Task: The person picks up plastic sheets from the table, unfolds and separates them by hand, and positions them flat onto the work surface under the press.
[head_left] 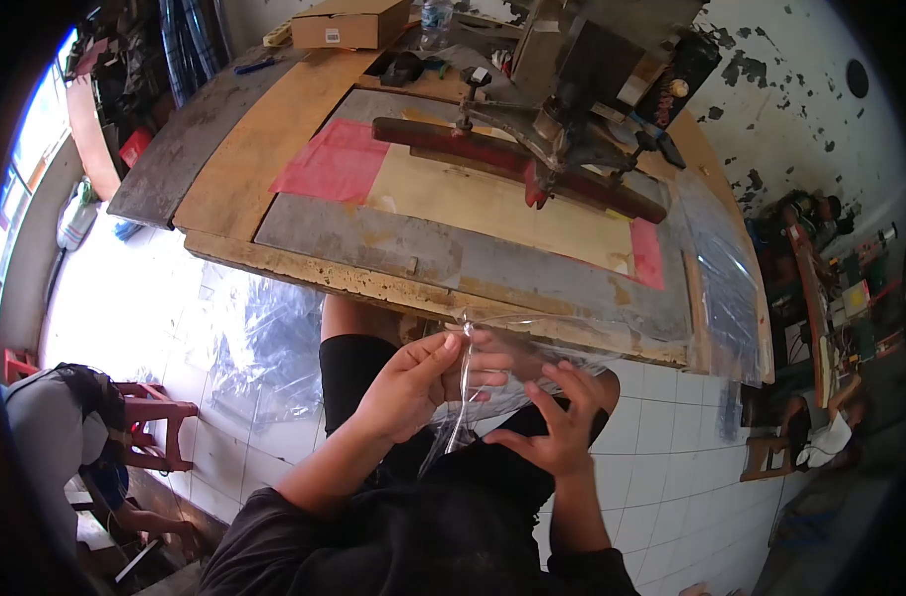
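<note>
My left hand pinches the edge of a clear plastic sheet between thumb and fingers, just in front of the table edge. The sheet hangs over my lap, and part of it stretches right along the table edge. It is see-through, so its full outline is hard to make out. My right hand is beside the sheet with its fingers spread and curved. Whether its fingertips touch the plastic I cannot tell.
Ahead stands a worktable with a press whose red bar lies above a cream and pink sheet. More clear plastic lies on the floor and over the table's right side. A person sits near a red stool at left.
</note>
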`<action>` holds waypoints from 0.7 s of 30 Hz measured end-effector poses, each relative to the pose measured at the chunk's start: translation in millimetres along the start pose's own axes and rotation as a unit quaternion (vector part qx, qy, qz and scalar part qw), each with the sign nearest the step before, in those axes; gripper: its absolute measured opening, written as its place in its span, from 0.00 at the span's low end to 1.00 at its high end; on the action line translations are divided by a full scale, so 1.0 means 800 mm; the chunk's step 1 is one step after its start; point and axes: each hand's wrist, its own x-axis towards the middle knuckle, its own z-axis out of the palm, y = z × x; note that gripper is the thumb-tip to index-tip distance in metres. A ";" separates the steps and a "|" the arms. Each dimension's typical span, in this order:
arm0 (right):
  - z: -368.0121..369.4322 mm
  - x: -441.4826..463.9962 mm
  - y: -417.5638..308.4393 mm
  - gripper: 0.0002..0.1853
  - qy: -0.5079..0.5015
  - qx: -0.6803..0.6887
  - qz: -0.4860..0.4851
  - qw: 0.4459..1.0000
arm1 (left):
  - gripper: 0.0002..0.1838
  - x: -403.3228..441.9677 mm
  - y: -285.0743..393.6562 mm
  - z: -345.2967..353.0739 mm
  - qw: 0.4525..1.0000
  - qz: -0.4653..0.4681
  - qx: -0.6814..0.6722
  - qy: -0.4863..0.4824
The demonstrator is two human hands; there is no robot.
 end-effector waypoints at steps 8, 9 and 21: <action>0.038 -0.042 0.016 0.17 0.114 -0.037 0.055 0.991 | 0.20 -0.009 0.011 0.007 0.999 -0.017 0.030 -0.005; 0.031 -0.038 0.018 0.17 0.115 -0.037 0.053 0.991 | 0.19 -0.007 0.013 0.009 0.999 -0.010 0.047 -0.016; -0.082 -0.027 -0.005 0.11 0.045 0.091 0.128 0.987 | 0.10 -0.003 0.029 0.008 0.965 0.045 0.257 -0.038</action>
